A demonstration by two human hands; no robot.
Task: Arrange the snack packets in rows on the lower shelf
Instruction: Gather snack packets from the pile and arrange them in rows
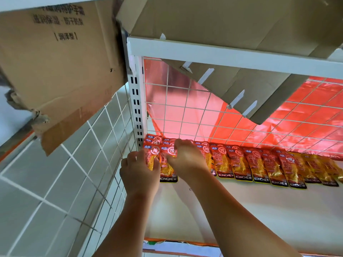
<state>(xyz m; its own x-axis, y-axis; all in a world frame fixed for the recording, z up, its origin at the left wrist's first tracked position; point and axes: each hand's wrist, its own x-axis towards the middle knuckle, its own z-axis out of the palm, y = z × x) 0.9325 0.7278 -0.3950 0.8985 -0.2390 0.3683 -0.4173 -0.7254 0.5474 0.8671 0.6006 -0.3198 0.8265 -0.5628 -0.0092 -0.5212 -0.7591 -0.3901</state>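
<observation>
Lower shelf (241, 210): packets (259, 166) lie in one overlapping row against the back grid (204, 115). Long axis runs front to back, KONCHEW ends toward the camera. About eleven show (right end blurred). Left hand (139, 169) grips the leftmost packet (151, 158); right hand (185, 162) pinches the next packet (167, 171).

Grey tiled floor (37, 182) left; red plastic sheet (306, 112) behind white wire grid (185, 106).
</observation>
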